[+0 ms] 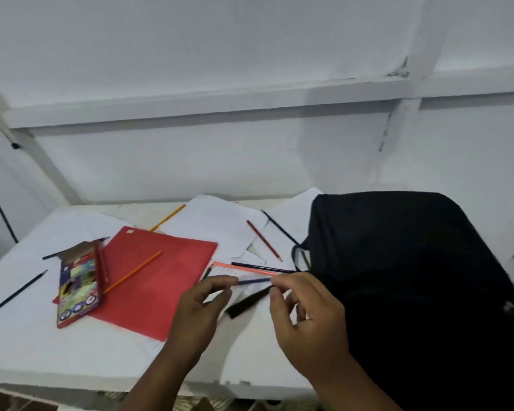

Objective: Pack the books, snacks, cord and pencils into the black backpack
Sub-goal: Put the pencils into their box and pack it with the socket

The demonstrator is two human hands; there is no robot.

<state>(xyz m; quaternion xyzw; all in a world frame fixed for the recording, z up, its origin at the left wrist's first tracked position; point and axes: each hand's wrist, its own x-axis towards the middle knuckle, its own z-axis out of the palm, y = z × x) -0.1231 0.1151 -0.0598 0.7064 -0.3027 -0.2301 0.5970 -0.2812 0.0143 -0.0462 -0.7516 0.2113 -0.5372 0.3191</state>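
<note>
Centrally, left hand point(204, 304) and right hand point(304, 310) pinching blue pencil point(254, 281), pencil box point(79, 281) open, black backpack point(413, 277) upright.

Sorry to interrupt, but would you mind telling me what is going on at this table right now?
A person is gathering pencils to pack. Both hands, left hand and right hand, hold a blue pencil by its ends beside the black backpack. More pencils lie loose on the white table, near a red folder and an open pencil box.
</note>
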